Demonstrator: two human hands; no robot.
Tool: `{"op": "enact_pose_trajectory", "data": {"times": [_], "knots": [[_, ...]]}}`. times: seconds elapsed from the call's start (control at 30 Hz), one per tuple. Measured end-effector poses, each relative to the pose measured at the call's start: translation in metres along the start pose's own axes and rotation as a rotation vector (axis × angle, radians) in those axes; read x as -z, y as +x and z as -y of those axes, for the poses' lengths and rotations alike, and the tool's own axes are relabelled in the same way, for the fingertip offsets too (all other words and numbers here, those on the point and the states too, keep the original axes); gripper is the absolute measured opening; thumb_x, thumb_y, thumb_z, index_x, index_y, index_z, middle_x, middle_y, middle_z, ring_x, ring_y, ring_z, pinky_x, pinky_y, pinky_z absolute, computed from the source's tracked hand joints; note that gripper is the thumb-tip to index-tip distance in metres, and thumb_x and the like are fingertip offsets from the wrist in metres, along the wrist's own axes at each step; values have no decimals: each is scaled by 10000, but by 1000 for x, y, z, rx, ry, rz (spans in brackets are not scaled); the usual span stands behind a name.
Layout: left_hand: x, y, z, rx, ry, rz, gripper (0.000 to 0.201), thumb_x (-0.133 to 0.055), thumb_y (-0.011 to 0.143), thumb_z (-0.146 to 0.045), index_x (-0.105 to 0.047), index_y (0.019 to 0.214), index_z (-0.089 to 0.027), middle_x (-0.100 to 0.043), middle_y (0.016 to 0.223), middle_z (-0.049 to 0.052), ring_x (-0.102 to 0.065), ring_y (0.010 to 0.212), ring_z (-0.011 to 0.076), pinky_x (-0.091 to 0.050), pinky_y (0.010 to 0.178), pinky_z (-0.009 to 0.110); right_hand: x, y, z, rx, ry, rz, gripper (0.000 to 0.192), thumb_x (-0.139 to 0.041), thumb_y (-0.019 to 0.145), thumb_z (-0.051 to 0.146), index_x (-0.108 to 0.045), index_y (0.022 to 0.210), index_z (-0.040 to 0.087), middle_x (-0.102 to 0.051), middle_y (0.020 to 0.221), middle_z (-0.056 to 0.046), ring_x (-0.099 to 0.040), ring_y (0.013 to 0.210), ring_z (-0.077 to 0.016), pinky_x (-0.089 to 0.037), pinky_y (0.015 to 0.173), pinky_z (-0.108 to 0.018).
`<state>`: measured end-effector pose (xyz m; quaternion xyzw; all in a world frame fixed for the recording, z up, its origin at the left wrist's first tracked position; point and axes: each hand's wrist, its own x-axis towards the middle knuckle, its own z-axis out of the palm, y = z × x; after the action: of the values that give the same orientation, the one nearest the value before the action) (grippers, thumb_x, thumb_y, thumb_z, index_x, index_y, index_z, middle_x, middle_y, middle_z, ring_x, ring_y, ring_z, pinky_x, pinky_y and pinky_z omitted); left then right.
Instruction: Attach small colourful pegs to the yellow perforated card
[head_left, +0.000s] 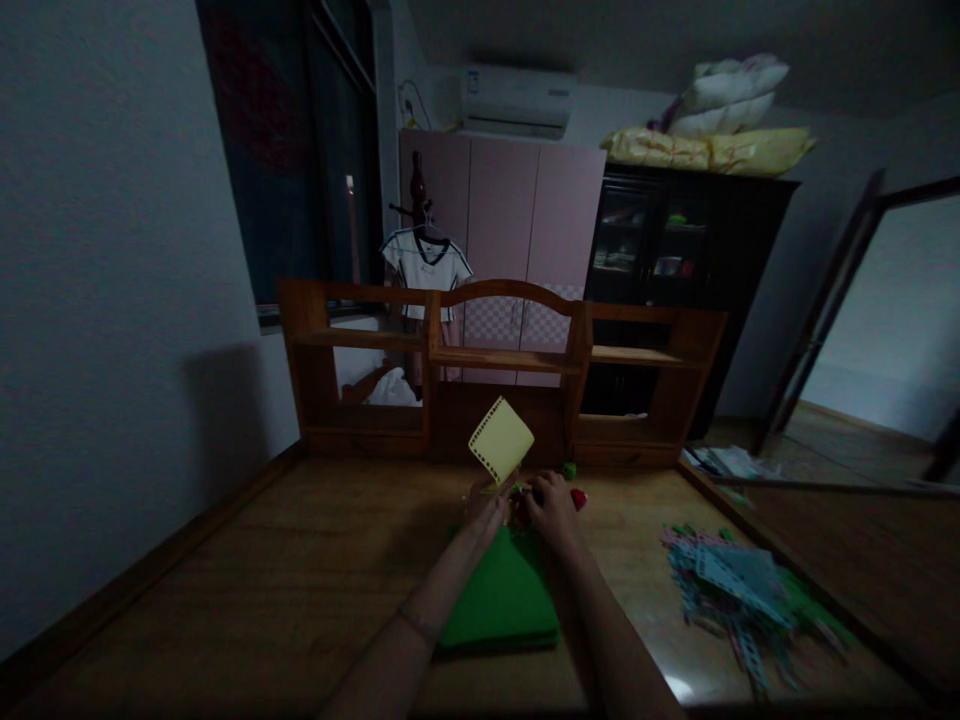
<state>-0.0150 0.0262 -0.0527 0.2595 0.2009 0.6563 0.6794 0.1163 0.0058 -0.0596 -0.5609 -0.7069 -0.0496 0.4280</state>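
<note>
Left hand (486,515), fingers together, meets the lower corner of a tilted yellow square (502,440) just beyond it, grip unclear; a green block (499,598) lies between the forearms. The right hand (552,502), farther off, curls, contents hidden, beside a red piece (578,499); a heap of cutouts (739,580) lies well apart.

No legible text recorded: the blue-and-white label (472,81) on the air conditioner (517,101), the small mark (559,93) towards that unit's right end and the chest mark (428,267) on the white shirt (418,285) are unreadably small.
</note>
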Motion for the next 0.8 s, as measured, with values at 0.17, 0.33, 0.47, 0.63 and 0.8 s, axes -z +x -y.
{"op": "enact_pose_trajectory", "data": {"times": [0.17, 0.33, 0.47, 0.63, 0.8], "knots": [[3, 1, 1, -62, 147, 19, 281, -781, 558, -215, -681, 798, -108, -687, 851, 78, -635, 875, 182, -487, 803, 262, -2, 1, -10, -61, -53, -70, 204, -468, 784, 169, -626, 912, 187, -576, 956, -91, -492, 947, -230, -361, 837, -324], [-3, -12, -6, -369, 713, -107, 267, -704, 651, -397, -674, 591, -139, -654, 605, 41, -611, 619, 155, -447, 623, 220, -2, -1, -14, -90, -102, -91, 192, -457, 787, 160, -611, 901, 176, -575, 941, -93, -491, 923, -224, -358, 811, -307], [-12, -22, -9, -485, 919, -83, 426, -586, 751, -474, -613, 466, -159, -607, 491, 46, -567, 497, 138, -425, 589, 218, -4, -1, -16, -99, -124, -84, 195, -470, 761, 140, -606, 896, 175, -574, 931, -88, -489, 913, -223, -356, 795, -296], [-10, -19, -8, -367, 797, -86, 430, -598, 720, -519, -623, 541, -129, -611, 485, 65, -585, 490, 161, -437, 552, 229, -7, -2, -18, -88, -121, -60, 209, -477, 744, 130, -606, 901, 179, -579, 928, -89, -489, 912, -225, -356, 786, -291], [-5, -9, -6, -208, 547, -107, 421, -671, 645, -511, -644, 717, -97, -643, 539, 77, -591, 449, 165, -415, 430, 216, -11, -3, -20, -106, -124, -22, 243, -509, 712, 138, -597, 934, 183, -594, 932, -85, -490, 932, -237, -353, 810, -307]]}}
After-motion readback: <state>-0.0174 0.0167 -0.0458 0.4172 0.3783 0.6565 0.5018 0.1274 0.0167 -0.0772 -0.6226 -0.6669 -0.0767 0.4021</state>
